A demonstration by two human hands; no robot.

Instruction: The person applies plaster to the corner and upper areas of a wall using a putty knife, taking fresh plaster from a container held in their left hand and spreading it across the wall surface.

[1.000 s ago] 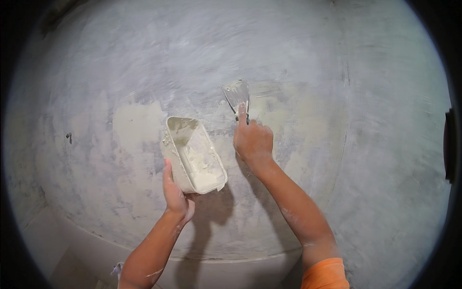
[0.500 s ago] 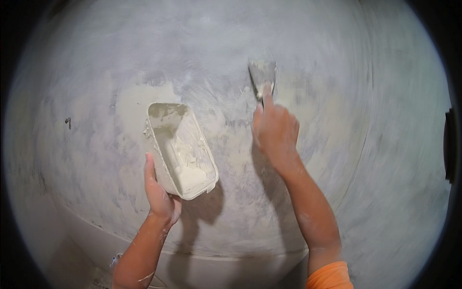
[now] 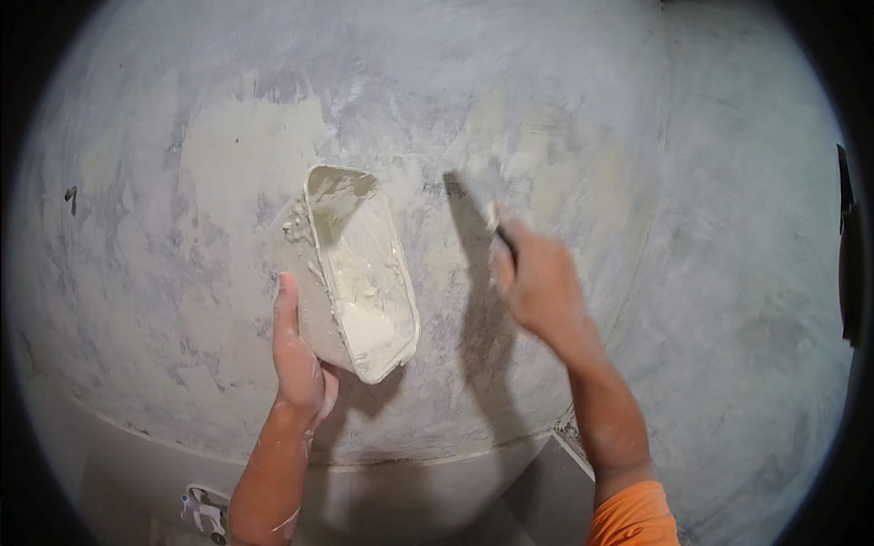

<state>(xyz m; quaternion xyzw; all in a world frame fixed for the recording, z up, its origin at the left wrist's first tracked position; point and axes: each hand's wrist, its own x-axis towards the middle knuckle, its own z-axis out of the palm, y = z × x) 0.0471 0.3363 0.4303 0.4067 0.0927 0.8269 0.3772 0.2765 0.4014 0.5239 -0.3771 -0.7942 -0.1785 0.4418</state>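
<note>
My left hand (image 3: 302, 364) is closed around the lower side of a pale rectangular plastic tub (image 3: 319, 291), thumb along its outer wall. The tub is tilted, its mouth facing me, and wet cream-coloured putty (image 3: 373, 328) lies in its lower end and smears its walls. To the right of it, my right hand (image 3: 546, 282) grips the dark handle of a putty knife (image 3: 473, 200), with some putty near the base of its blade. The blade is blurred and points up and left at the wall; whether it touches cannot be told.
A grey wall (image 3: 419, 118) with patchy cream putty fills the view and meets another wall at the right. Along its foot runs a smooth grey band (image 3: 382, 500). A white fitting (image 3: 205, 510) sits at lower left, a small dark hole mark (image 3: 70, 198) at far left.
My right hand has drawn the putty knife down, and its blade has turned leftward. The tub has tilted slightly in my left hand. The whole view has shifted a little.
</note>
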